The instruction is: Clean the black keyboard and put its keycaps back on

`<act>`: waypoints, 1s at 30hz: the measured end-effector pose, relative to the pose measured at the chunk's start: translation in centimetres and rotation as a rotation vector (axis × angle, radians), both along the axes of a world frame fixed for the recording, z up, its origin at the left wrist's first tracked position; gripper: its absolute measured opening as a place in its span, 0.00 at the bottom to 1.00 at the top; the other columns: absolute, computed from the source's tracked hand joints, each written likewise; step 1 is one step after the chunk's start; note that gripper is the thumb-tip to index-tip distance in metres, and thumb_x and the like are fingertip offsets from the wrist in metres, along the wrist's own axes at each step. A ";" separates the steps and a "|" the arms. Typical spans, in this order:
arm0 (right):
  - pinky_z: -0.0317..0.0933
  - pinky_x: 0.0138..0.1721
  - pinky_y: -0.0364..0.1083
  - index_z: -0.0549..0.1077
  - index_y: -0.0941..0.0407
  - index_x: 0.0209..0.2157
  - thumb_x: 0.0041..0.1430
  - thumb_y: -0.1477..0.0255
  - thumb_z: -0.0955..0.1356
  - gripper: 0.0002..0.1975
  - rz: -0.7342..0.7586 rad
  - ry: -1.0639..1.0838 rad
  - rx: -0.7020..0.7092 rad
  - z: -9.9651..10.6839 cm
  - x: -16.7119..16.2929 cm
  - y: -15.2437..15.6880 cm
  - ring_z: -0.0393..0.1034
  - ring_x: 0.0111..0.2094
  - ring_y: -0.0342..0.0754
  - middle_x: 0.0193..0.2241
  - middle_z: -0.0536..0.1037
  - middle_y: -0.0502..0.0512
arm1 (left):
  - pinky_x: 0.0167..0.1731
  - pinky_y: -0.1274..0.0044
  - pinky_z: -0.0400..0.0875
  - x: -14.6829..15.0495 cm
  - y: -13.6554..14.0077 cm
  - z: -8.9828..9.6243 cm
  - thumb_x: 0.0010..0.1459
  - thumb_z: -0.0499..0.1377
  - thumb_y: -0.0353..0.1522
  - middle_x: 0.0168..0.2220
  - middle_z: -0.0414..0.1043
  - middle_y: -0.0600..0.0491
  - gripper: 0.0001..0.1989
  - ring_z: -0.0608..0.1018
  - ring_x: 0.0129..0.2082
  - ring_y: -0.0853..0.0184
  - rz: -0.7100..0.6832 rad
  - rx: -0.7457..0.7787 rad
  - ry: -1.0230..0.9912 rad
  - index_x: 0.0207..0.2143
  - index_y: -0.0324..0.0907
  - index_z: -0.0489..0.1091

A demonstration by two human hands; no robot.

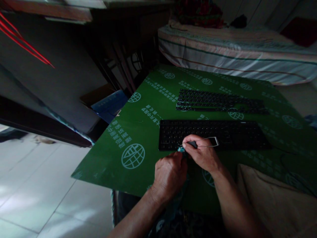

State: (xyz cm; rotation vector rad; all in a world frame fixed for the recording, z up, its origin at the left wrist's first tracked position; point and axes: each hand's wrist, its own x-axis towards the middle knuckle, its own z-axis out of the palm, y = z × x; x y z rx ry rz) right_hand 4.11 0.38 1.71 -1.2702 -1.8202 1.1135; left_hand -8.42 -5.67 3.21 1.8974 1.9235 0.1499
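My right hand (201, 152) is closed on a wire keycap puller with a dark handle (192, 144); its wire loop (216, 141) sticks out to the right. Its fingertips meet a light blue cloth (181, 149) at the puller's other end. The closed fingers of my left hand (170, 170) grip this cloth, and teal material hangs below toward my lap. Both hands are over the front edge of a black keyboard (242, 135). Behind it, loose black keycaps (205, 99) lie in keyboard-like rows, with green showing between them.
The green printed tabletop (148, 132) carries everything. A brown cushion or bag (272, 195) is at the front right, near a dark cable (284, 153). A blue box (109, 104) stands left of the table, a bed (235, 56) behind, and red cords (27, 43) hang upper left.
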 end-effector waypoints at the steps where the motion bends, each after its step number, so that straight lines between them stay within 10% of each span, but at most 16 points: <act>1: 0.56 0.24 0.39 0.71 0.56 0.27 0.54 0.73 0.64 0.05 -0.001 -0.004 0.001 0.0 0.0 0.0 0.65 0.22 0.41 0.20 0.72 0.47 | 0.25 0.78 0.60 0.0 0.0 0.0 0.60 0.51 0.31 0.28 0.76 0.52 0.09 0.77 0.28 0.66 0.000 0.003 -0.003 0.32 0.41 0.69; 30: 0.60 0.28 0.39 0.72 0.56 0.28 0.55 0.72 0.64 0.06 0.017 -0.015 0.012 -0.2 0.1 0.1 0.68 0.25 0.42 0.23 0.74 0.48 | 0.25 0.77 0.59 0.1 0.1 0.2 0.60 0.50 0.31 0.28 0.76 0.52 0.09 0.77 0.27 0.66 -0.015 -0.008 -0.020 0.32 0.41 0.69</act>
